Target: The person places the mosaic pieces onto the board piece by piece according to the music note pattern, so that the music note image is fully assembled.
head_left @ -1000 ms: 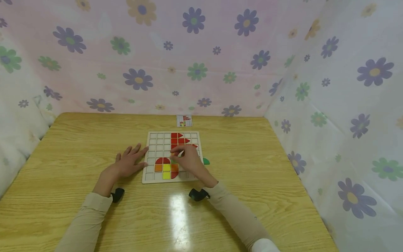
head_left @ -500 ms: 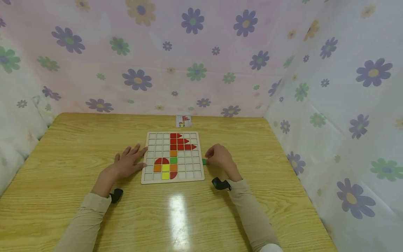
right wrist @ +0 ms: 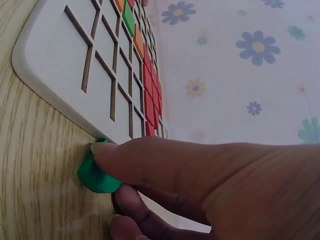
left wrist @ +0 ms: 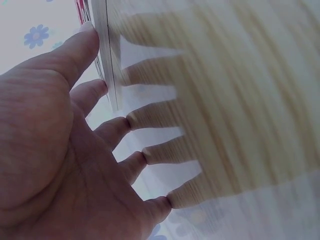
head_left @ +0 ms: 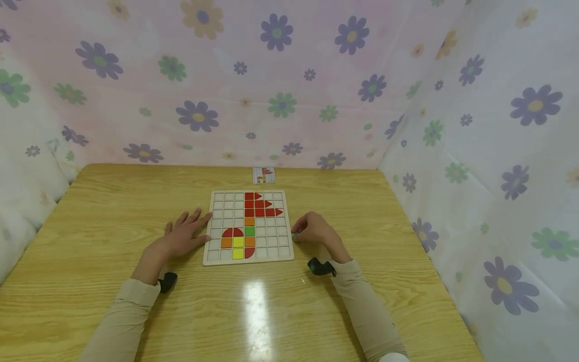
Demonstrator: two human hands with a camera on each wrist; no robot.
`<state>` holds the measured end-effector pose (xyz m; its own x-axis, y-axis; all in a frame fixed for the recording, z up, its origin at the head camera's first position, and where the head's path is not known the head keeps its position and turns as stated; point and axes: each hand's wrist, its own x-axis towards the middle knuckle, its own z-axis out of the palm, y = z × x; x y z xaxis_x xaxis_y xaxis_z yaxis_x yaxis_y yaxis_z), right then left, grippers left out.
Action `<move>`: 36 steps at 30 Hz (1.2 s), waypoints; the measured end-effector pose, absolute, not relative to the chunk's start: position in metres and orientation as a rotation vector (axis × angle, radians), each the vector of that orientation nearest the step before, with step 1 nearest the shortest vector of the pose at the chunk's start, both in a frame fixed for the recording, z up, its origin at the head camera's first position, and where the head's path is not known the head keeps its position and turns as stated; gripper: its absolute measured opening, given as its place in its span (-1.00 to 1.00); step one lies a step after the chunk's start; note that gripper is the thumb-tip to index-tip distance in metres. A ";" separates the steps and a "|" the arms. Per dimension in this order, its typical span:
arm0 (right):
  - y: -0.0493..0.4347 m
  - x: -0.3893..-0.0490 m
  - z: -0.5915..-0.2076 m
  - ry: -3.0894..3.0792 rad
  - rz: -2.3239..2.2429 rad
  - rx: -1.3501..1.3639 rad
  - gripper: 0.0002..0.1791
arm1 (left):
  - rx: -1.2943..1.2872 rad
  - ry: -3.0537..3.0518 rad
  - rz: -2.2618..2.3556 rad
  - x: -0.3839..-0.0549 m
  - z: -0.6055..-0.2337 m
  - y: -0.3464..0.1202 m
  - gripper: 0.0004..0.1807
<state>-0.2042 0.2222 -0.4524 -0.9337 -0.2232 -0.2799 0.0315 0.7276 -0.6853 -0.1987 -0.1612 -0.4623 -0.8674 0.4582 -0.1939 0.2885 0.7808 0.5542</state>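
A wooden grid board [head_left: 273, 242] lies on the table with red, orange, yellow and green pieces set in some of its squares. My left hand [head_left: 180, 237] is spread flat on the table at the board's left side; its thumb and index finger touch the edge, as the left wrist view shows. At the board's right edge, my right hand [head_left: 317, 232] pinches a green curved-edged piece [right wrist: 97, 175] between thumb and fingers. The thumb covers part of this piece, so its full outline is hidden. In the right wrist view it sits low, close to the board's rim.
Behind the board lies a small pattern card [head_left: 264, 175] printed with a coloured figure. The wood-grain table [head_left: 362, 201] extends on all sides. Flower-printed curtains [head_left: 235, 85] rise at the back and sides. A dark wrist camera [head_left: 321, 267] sits below the right hand.
My right hand has moved from above the board's grid to its right edge and taken hold of the green piece there. The left hand has stayed in place.
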 end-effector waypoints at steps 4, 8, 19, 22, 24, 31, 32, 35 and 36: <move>0.220 -0.202 -0.451 2.661 -0.983 -0.104 -0.89 | 0.579 2.657 0.759 -0.199 -0.464 -0.162 -0.25; 0.218 -0.201 -0.450 2.736 -0.933 -0.058 -0.85 | 0.582 2.655 0.765 -0.199 -0.464 -0.162 -0.25; 0.218 -0.201 -0.450 2.775 -0.912 -0.040 -0.88 | 0.586 2.657 0.783 -0.201 -0.467 -0.164 -0.23; 0.216 -0.200 -0.453 2.789 -0.917 -0.039 -0.89 | 0.595 2.657 0.805 -0.202 -0.469 -0.166 -0.23; 0.215 -0.199 -0.454 2.782 -0.951 -0.076 -0.83 | 0.595 2.651 0.810 -0.201 -0.468 -0.166 -0.23; 0.209 -0.196 -0.461 2.814 -1.163 -0.194 -0.83 | 0.581 2.634 0.789 -0.201 -0.468 -0.165 -0.24; 0.207 -0.196 -0.461 2.812 -1.208 -0.204 -0.85 | 0.579 2.634 0.784 -0.202 -0.469 -0.166 -0.24; 0.200 -0.195 -0.462 2.769 -1.343 -0.250 -0.90 | 0.577 2.637 0.770 -0.202 -0.470 -0.166 -0.23; 0.198 -0.195 -0.463 2.739 -1.389 -0.263 -0.91 | 0.576 2.637 0.773 -0.202 -0.469 -0.166 -0.23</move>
